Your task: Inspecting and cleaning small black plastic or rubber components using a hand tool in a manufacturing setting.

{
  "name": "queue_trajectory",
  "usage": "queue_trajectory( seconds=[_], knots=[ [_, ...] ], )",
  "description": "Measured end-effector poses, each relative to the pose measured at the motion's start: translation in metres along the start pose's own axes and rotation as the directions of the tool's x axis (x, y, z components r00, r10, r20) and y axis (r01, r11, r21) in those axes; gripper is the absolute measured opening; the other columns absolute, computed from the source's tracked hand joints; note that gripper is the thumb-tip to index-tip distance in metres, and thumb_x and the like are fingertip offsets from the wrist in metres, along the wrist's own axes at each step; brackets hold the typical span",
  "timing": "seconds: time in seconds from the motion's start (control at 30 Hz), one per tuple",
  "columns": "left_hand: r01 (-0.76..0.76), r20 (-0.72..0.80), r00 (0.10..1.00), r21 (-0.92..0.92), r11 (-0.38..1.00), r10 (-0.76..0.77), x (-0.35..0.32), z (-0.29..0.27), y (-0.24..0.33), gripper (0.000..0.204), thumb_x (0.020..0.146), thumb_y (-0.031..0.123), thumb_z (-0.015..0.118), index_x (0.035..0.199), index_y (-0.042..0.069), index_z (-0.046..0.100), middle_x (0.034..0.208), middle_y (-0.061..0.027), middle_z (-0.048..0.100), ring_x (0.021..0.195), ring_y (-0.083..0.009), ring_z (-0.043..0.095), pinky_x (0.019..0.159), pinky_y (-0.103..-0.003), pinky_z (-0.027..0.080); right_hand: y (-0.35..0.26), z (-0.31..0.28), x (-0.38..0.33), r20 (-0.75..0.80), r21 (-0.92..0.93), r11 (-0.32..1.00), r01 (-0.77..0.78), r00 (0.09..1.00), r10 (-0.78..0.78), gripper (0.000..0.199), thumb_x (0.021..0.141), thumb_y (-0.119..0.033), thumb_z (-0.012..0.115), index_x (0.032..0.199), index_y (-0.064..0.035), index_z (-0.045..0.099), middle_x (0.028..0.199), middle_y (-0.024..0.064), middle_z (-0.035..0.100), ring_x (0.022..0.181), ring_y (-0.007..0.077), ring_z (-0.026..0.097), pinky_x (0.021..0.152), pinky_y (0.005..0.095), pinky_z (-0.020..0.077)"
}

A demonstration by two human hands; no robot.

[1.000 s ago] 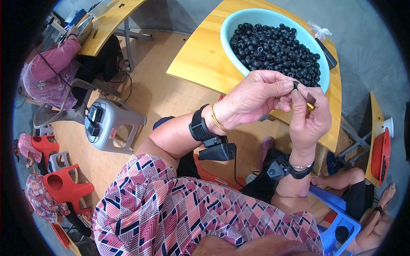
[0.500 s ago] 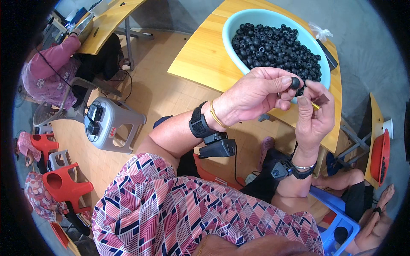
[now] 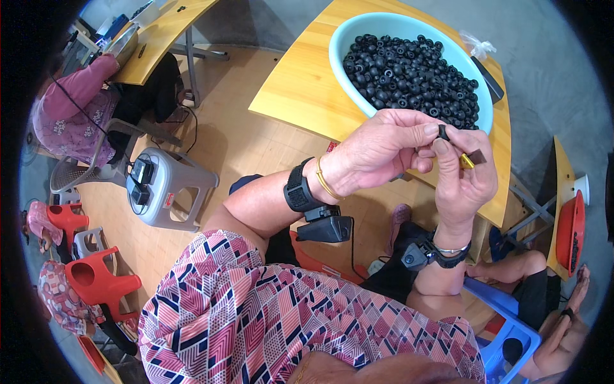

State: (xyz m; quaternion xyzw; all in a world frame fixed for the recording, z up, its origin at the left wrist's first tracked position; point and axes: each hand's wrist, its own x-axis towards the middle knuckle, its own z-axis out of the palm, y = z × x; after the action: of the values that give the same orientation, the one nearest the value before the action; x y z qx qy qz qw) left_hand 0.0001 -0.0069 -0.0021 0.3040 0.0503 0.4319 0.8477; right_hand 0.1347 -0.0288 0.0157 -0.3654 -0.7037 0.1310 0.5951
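My left hand [image 3: 377, 153] is closed, pinching a small round black part [image 3: 442, 132] between thumb and fingertips. Against the same part rest the thumb and forefinger of my right hand [image 3: 467, 179]. Tucked in that right hand is a small tool [image 3: 468, 160] with a yellow body and a flat dark blade-like piece; its working end is hidden by the fingers. Just beyond both hands stands a light blue basin [image 3: 339, 61], holding a heap of similar black parts [image 3: 409, 77], some showing a hole.
The basin stands on a yellow wooden table [image 3: 288, 96]. Behind it lie a dark box-like object [image 3: 488, 80] and a clear plastic bag [image 3: 478, 46]. A grey stool [image 3: 176, 185] with black devices stands left. Other people sit around; a red basin [image 3: 569, 233] is far right.
My hands have come closer together. My right thumb and forefinger have moved up and left onto the black part, which is now more covered by fingers.
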Motion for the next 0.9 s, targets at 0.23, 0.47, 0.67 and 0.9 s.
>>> queue_trajectory(
  seconds=[0.23, 0.47, 0.67, 0.9],
  knots=[
    [0.01, -0.054, 0.998, -0.033, 0.999, -0.011, 0.0, 0.005, -0.001, 0.022, 0.085, 0.021, 0.053, 0.098, 0.003, 0.059, 0.079, -0.0013, 0.057, 0.066, -0.01, 0.047, 0.061, -0.025, 0.041, 0.004, 0.004, 0.001, -0.067, -0.058, 0.984, 0.166, 0.983, -0.17, 0.018, 0.072, 0.002, 0.064, 0.086, -0.0042, 0.054, 0.073, 0.0073, 0.054, 0.06, 0.0158, 0.051, 0.054, 0.0238, 0.0423],
    [0.031, -0.043, 0.998, -0.058, 0.998, -0.034, 0.001, 0.002, -0.003, 0.019, 0.086, 0.018, 0.051, 0.093, 0.002, 0.058, 0.08, -0.002, 0.057, 0.065, -0.009, 0.047, 0.059, -0.023, 0.041, 0.0, -0.001, 0.003, -0.03, -0.156, 0.966, 0.206, 0.977, -0.213, 0.018, 0.073, 0.001, 0.064, 0.086, -0.0048, 0.053, 0.073, 0.0079, 0.052, 0.06, 0.0159, 0.052, 0.05, 0.0243, 0.0424],
    [0.001, -0.115, 0.993, -0.034, 0.999, -0.005, 0.003, 0.001, -0.002, 0.02, 0.086, 0.018, 0.051, 0.097, 0.002, 0.058, 0.08, -0.0029, 0.057, 0.065, -0.0094, 0.05, 0.059, -0.024, 0.044, 0.0, -0.002, 0.005, 0.08, -0.078, 0.977, 0.198, 0.978, -0.192, 0.014, 0.074, 0.001, 0.063, 0.084, -0.0033, 0.053, 0.073, 0.0082, 0.053, 0.059, 0.0154, 0.054, 0.051, 0.0233, 0.0428],
    [0.024, -0.04, 0.999, -0.071, 0.997, -0.027, 0.001, 0.004, 0.002, 0.021, 0.086, 0.017, 0.051, 0.096, 0.001, 0.058, 0.082, -0.0045, 0.057, 0.065, -0.0099, 0.05, 0.059, -0.023, 0.045, -0.006, -0.007, 0.005, 0.027, 0.163, 0.984, -0.077, 0.997, 0.074, 0.013, 0.077, -0.004, 0.061, 0.088, -0.0002, 0.054, 0.074, 0.0046, 0.053, 0.064, 0.0132, 0.053, 0.058, 0.0234, 0.0426]
  ],
)
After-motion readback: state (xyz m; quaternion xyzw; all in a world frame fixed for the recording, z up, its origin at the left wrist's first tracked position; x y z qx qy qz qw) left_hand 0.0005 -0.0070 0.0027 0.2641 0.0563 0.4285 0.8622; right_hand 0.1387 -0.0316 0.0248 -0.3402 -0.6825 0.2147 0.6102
